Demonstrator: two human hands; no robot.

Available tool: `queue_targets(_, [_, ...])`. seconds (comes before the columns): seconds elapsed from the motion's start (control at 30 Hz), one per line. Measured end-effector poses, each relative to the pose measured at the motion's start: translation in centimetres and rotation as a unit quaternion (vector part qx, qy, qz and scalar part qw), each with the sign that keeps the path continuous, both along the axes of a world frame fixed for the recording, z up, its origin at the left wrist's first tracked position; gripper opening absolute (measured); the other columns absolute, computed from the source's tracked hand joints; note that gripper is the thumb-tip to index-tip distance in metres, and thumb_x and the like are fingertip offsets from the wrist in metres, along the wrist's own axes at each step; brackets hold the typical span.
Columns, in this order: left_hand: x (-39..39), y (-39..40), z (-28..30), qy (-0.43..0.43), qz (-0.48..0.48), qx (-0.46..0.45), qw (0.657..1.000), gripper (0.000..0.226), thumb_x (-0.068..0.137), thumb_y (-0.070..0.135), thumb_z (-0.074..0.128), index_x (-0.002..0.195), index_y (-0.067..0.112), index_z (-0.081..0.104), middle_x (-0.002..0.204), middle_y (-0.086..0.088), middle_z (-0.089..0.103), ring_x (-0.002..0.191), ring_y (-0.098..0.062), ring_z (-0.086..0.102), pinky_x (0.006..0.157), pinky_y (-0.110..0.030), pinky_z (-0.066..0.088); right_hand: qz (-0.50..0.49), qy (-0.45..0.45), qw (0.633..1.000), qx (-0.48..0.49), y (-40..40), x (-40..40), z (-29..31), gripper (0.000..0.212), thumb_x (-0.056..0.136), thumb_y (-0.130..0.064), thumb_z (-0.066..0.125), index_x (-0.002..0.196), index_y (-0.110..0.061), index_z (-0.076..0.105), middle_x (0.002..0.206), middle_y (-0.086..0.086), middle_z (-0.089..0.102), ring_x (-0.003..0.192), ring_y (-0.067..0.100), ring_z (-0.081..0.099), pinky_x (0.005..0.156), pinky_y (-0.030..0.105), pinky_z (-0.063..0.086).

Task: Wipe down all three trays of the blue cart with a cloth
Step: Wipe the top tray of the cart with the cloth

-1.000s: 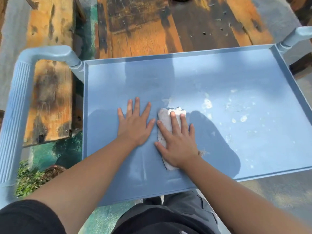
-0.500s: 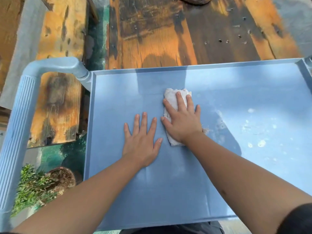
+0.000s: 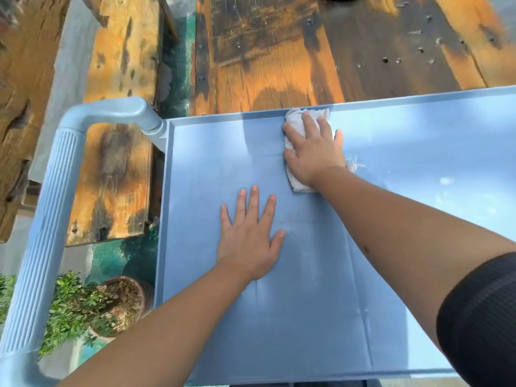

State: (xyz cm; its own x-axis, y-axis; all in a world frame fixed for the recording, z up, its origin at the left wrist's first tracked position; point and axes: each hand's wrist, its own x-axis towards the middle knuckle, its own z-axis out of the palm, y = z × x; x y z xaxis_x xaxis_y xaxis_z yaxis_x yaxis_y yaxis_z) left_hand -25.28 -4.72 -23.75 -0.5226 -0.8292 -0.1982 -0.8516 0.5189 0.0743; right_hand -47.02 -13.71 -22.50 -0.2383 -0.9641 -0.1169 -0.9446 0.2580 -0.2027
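Note:
The blue cart's top tray (image 3: 212, 169) fills the middle and right of the head view. My right hand (image 3: 314, 152) presses flat on a white cloth (image 3: 296, 120), which lies against the tray's far rim. My left hand (image 3: 251, 233) rests palm down on the tray floor nearer to me, fingers spread, holding nothing. A few pale spots (image 3: 446, 180) show on the tray to the right of the cloth. The lower trays are hidden beneath the top one.
The cart's ribbed blue handle (image 3: 47, 219) curves along the left side. Weathered wooden planks (image 3: 279, 57) lie beyond and left of the cart. A potted green plant (image 3: 92, 305) stands on the ground at lower left.
My right hand has pushed the cloth away from me, from the tray's middle up to its far rim. My left hand has stayed flat on the tray.

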Motion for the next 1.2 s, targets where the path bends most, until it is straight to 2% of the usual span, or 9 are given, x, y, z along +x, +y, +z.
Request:
queue_targets(0.17, [0.0, 0.0, 0.1, 0.003, 0.002, 0.007, 1.000, 0.070, 0.093, 0.060, 0.015, 0.154, 0.032, -0.004, 0.163, -0.004, -0.015, 0.147, -0.024, -0.020, 0.114, -0.058, -0.008, 0.044, 0.018, 0.999, 0.009, 3.5, 1.3, 0.5, 0.061, 0.085, -0.051, 0.024, 0.146, -0.043, 0.026, 0.163, 0.005, 0.015, 0.147, 0.033, 0.012, 0.114, 0.059, 0.011])
queue_targets(0.3, [0.1, -0.2, 0.1, 0.015, 0.002, 0.008, 1.000, 0.065, 0.094, 0.054, 0.011, 0.154, 0.032, -0.002, 0.164, -0.002, -0.011, 0.148, -0.024, -0.014, 0.115, -0.058, -0.004, 0.047, 0.000, 0.999, 0.027, 8.0, 3.6, 0.4, 0.065, 0.084, -0.052, 0.023, 0.148, -0.044, 0.025, 0.164, 0.003, 0.013, 0.148, 0.031, 0.010, 0.116, 0.055, 0.011])
queue_targets(0.4, [0.3, -0.2, 0.6, 0.019, -0.003, 0.009, 1.000, 0.062, 0.095, 0.048, 0.009, 0.154, 0.032, 0.001, 0.164, -0.002, -0.010, 0.149, -0.024, -0.010, 0.116, -0.058, -0.001, 0.043, -0.005, 0.999, 0.020, 12.1, 5.7, 0.9, 0.065, 0.084, -0.051, 0.026, 0.148, -0.041, 0.030, 0.162, 0.006, 0.018, 0.146, 0.035, 0.015, 0.114, 0.055, 0.017])
queue_targets(0.53, [0.3, -0.4, 0.7, 0.026, -0.002, 0.013, 1.000, 0.063, 0.093, 0.046, 0.007, 0.154, 0.033, 0.001, 0.165, -0.001, -0.008, 0.150, -0.024, -0.008, 0.116, -0.057, 0.001, 0.032, -0.020, 0.999, 0.039, 18.1, 8.7, 1.2, 0.066, 0.087, -0.052, 0.029, 0.151, -0.042, 0.021, 0.164, 0.007, 0.015, 0.148, 0.036, 0.011, 0.116, 0.057, 0.012])
queue_targets(0.7, [0.3, -0.4, 0.5, 0.033, 0.006, 0.013, 0.999, 0.062, 0.096, 0.049, 0.015, 0.154, 0.034, 0.002, 0.165, -0.002, -0.006, 0.150, -0.023, -0.007, 0.116, -0.057, 0.001, 0.034, -0.023, 0.999, 0.024, 25.4, 10.8, 1.6, 0.065, 0.086, -0.056, 0.041, 0.148, -0.039, 0.033, 0.161, 0.008, 0.026, 0.146, 0.037, 0.020, 0.110, 0.058, 0.025])
queue_targets(0.97, [0.2, -0.4, 0.3, 0.035, 0.013, 0.003, 0.999, 0.068, 0.091, 0.060, 0.013, 0.154, 0.034, 0.008, 0.165, -0.002, -0.001, 0.150, -0.023, -0.004, 0.116, -0.057, 0.002, 0.021, -0.016, 0.999, 0.038, 29.9, 8.9, 1.6, 0.069, 0.084, -0.069, 0.045, 0.148, -0.044, 0.032, 0.159, 0.004, 0.031, 0.145, 0.036, 0.026, 0.108, 0.061, 0.029])
queue_targets(1.1, [0.2, -0.5, 0.5, 0.016, 0.019, 0.014, 1.000, 0.066, 0.093, 0.059, 0.019, 0.154, 0.036, 0.008, 0.165, 0.001, -0.006, 0.150, -0.023, -0.008, 0.116, -0.057, -0.001, -0.015, -0.003, 0.999, 0.037, 31.3, 5.5, 1.5, 0.071, 0.084, -0.071, 0.044, 0.149, -0.048, 0.027, 0.160, 0.003, 0.028, 0.147, 0.035, 0.021, 0.110, 0.062, 0.023])
queue_targets(1.2, [-1.4, 0.1, 1.0, 0.028, 0.074, 0.033, 0.996, 0.063, 0.093, 0.050, 0.033, 0.152, 0.031, 0.019, 0.165, -0.003, -0.001, 0.149, -0.031, -0.005, 0.112, -0.063, 0.000, -0.019, 0.009, 0.999, 0.046, 31.6, 2.9, 1.4, 0.073, 0.083, -0.073, 0.043, 0.149, -0.047, 0.026, 0.161, 0.004, 0.025, 0.148, 0.039, 0.017, 0.110, 0.065, 0.022])
